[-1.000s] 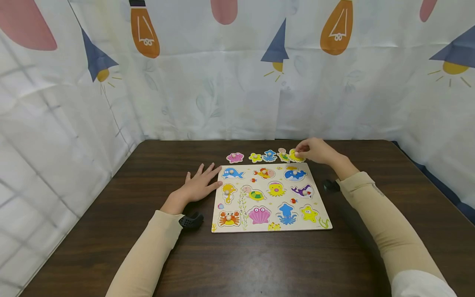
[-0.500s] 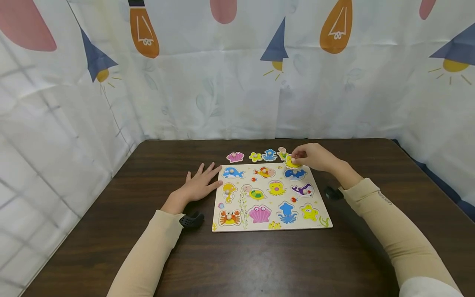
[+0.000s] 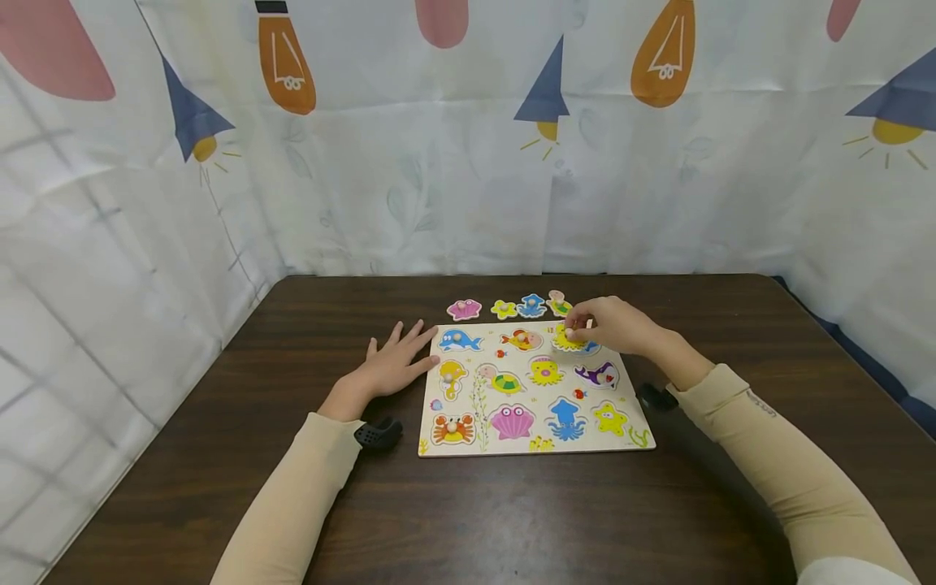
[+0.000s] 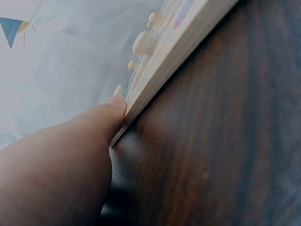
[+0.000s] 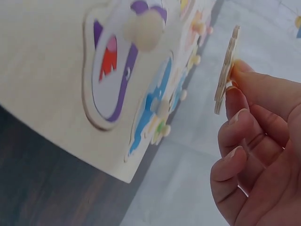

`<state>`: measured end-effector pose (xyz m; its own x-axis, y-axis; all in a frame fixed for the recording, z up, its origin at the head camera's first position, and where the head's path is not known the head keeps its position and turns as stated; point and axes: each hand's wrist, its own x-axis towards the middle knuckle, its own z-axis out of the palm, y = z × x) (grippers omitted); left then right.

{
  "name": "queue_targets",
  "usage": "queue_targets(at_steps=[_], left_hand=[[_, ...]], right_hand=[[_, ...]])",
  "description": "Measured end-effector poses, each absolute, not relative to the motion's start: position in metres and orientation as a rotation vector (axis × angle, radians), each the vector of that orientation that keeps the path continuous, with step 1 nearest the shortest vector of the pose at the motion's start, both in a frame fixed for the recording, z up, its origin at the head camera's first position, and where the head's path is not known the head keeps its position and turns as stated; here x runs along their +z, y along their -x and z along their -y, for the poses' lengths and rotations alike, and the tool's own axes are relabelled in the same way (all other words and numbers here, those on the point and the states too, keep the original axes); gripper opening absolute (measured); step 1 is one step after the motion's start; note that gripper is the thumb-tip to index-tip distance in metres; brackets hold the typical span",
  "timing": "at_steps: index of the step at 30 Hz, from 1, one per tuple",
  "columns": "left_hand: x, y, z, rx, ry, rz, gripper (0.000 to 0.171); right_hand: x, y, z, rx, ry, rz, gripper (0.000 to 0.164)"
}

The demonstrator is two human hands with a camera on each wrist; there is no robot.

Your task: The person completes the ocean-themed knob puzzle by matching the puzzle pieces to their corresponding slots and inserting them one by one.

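Note:
My right hand (image 3: 614,323) pinches a yellow octopus puzzle piece (image 3: 566,339) by its knob, over the far right part of the wooden peg puzzle board (image 3: 537,410). In the right wrist view the piece (image 5: 226,70) is seen edge-on, clear of the board, with thumb and finger at its back. It overlaps the blue whale (image 3: 592,348) in the head view. A printed yellow octopus (image 3: 544,372) shows in the board's middle row. My left hand (image 3: 391,366) lies spread at the board's left edge, its thumb (image 4: 115,106) touching the edge in the left wrist view.
Behind the board lie a pink shell piece (image 3: 464,309), a yellow starfish piece (image 3: 504,309), a blue squid piece (image 3: 531,305) and a turtle piece (image 3: 559,304). Knobbed pieces such as the crab (image 3: 452,429) and purple whale (image 3: 598,375) sit in the board. A patterned curtain (image 3: 468,187) hangs behind the table.
My right hand has lifted the yellow octopus piece from the row behind the board and carried it nearer and slightly left, over the board. The left hand has stayed in place.

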<state>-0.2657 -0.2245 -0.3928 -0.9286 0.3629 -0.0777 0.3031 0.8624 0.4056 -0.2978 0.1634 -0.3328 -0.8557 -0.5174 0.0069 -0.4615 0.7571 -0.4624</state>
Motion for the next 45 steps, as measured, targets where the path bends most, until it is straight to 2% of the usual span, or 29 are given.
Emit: queue_targets(at_steps=[12,45], left_hand=[[-0.395,0.267,0.226,0.580,-0.507,-2.889,0.073],[-0.397,0.269,0.225,0.569,-0.513,-2.899,0.073]], right_hand=[[-0.344,0.285,-0.149,-0.594,0.904,-2.788,0.009],[-0.351,0.278,-0.123,-0.470,0.895,-2.712,0.005]])
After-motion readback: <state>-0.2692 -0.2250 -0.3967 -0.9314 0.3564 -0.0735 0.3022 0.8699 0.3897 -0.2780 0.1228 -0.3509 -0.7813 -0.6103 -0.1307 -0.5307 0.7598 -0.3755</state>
